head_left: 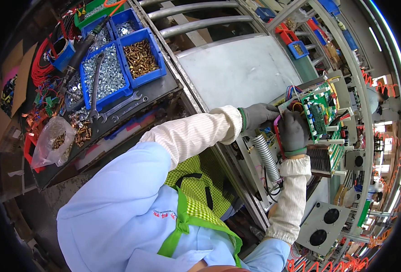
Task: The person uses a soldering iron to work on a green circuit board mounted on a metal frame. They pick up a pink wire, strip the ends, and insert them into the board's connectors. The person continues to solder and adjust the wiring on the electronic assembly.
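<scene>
Both my hands wear grey gloves and work inside an open metal unit (336, 158). My left hand (260, 115) rests against the left edge of a green circuit board (319, 111), near a bundle of coloured wires (293, 92). My right hand (293, 131) is closed around a pink-handled tool or cable (277, 129), just left of the board. Below my hands a ribbed grey coil part (266, 157) stands inside the unit, with black cables beneath it. The fingertips of both hands are partly hidden.
Blue bins of silver screws (105, 72) and brass screws (139, 57) sit on a dark tray at the left, with wrenches (119, 107), a plastic bag of parts (53, 140) and red wire coils (39, 63). A grey panel (236, 68) lies on a roller conveyor. Fan grilles (323, 229) are at lower right.
</scene>
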### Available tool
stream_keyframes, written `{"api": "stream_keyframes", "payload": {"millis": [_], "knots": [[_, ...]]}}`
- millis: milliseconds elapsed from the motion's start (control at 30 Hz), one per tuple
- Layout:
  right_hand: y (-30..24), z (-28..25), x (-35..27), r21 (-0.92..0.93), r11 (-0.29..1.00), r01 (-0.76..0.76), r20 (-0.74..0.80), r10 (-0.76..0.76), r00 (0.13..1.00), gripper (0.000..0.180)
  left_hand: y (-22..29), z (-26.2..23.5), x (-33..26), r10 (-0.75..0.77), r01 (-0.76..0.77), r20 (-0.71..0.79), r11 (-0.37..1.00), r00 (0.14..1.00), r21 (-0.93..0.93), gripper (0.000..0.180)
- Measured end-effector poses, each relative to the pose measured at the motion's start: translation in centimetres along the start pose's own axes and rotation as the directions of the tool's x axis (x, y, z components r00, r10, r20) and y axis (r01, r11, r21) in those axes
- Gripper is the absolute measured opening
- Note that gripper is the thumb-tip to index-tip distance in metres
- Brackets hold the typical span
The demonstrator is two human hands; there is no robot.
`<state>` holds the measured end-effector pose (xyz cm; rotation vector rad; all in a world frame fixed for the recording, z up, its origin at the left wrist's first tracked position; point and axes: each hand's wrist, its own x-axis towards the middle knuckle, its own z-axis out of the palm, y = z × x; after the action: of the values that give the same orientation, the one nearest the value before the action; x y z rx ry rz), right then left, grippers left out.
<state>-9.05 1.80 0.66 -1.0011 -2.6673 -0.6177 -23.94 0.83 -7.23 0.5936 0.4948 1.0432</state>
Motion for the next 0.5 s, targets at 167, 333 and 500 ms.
{"api": "stream_keyframes", "payload": {"millis": [167,333,500], "knots": [[-0.2,0.5,0.0,-0.007,1.0,0.003,-0.046,-0.004,0.999,0.018,0.3,-1.8,-0.4,0.263,-0.342,0.22,0.761,0.939,0.551,0.026],[-0.3,0.8,0.0,-0.044,0.999,0.03,-0.094,-0.034,0.995,0.016,-3.7,-5.0,3.3,0.405,-0.421,0.122,0.831,0.906,0.365,0.035],[-0.1,0.9,0.0,-0.052,0.998,0.044,-0.124,-0.051,0.991,0.015,-0.4,-2.2,-0.1,0.344,-0.343,0.058,0.876,0.937,0.339,0.038]]}}
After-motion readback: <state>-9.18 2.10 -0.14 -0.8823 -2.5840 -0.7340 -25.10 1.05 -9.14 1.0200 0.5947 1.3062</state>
